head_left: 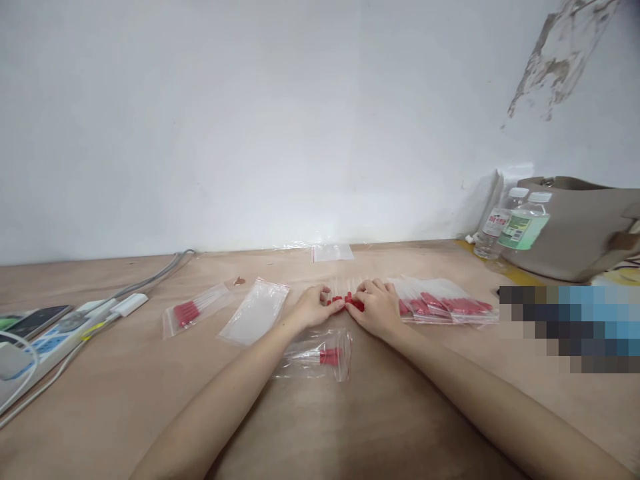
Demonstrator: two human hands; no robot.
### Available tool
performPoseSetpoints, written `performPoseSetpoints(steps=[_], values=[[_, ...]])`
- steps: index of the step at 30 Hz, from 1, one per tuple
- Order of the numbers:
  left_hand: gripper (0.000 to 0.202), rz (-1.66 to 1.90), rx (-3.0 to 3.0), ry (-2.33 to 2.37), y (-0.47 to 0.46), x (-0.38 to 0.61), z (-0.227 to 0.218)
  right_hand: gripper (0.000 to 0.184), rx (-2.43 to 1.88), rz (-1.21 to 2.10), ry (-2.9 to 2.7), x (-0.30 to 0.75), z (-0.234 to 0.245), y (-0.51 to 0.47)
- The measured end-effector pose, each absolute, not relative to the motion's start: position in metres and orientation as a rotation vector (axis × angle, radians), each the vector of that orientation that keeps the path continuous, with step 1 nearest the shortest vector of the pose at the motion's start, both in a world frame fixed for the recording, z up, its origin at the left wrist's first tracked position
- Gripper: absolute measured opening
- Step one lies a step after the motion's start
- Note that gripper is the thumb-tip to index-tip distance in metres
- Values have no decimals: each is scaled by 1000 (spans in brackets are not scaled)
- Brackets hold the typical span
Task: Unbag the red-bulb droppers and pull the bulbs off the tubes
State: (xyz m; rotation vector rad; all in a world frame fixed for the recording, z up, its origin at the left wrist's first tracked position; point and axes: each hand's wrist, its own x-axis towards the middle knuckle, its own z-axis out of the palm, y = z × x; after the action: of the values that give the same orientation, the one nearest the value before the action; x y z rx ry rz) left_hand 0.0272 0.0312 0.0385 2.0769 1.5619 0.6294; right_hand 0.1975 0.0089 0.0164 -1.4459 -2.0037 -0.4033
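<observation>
Several droppers with red bulbs [349, 297] and thin clear tubes lie side by side on the table. My left hand [314, 305] is closed at their left side, its thumb and curled fingers around the red ends. From the right, my right hand [374, 305] pinches more of the red ends, partly hiding them. Just below the hands lies a clear zip bag [305, 367] with red-ended droppers inside. A flat bag without droppers [256, 312] rests left of my left hand. Right of my right hand, several filled zip bags [450, 303] overlap in a row.
Another filled bag [193, 310] lies further left. A power strip [55, 343] with cables and a phone [37, 322] occupy the left edge. Near the wall is a small clear bag [333, 253]. Two bottles [525, 227] and a grey handbag [585, 230] stand at the right.
</observation>
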Motion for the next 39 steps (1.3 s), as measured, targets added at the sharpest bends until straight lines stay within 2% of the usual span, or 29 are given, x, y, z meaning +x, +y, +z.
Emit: performPoseSetpoints(steps=[3,5,10,15,17,21,24,30,39], values=[[31,933,2277,1460,12,13,38,20,-1452,-372,-2004,202,17,-1],[24,1047,2394,1315,-4,-2,35,16,-1375,-311,-2021,208,17,-12],[16,886,2482,983,-42,-32,29,15,-1003,118,-2204,211,13,-41],[30,681,2500,953,-51,-35,23,13,-940,513,-2244,192,14,-49],[38,620,2511,956,-50,-34,21,13,-972,570,-2243,186,15,-48],[49,536,2544,960,-48,-36,21,27,-1066,636,-2267,178,15,-46],[54,503,2559,957,-49,-39,21,21,-1082,677,-2264,177,15,-48],[57,449,2577,936,-52,-39,23,9,-1155,880,-2111,185,19,-51],[58,276,2720,940,-53,-42,26,20,-1004,1428,-1703,207,29,-39]])
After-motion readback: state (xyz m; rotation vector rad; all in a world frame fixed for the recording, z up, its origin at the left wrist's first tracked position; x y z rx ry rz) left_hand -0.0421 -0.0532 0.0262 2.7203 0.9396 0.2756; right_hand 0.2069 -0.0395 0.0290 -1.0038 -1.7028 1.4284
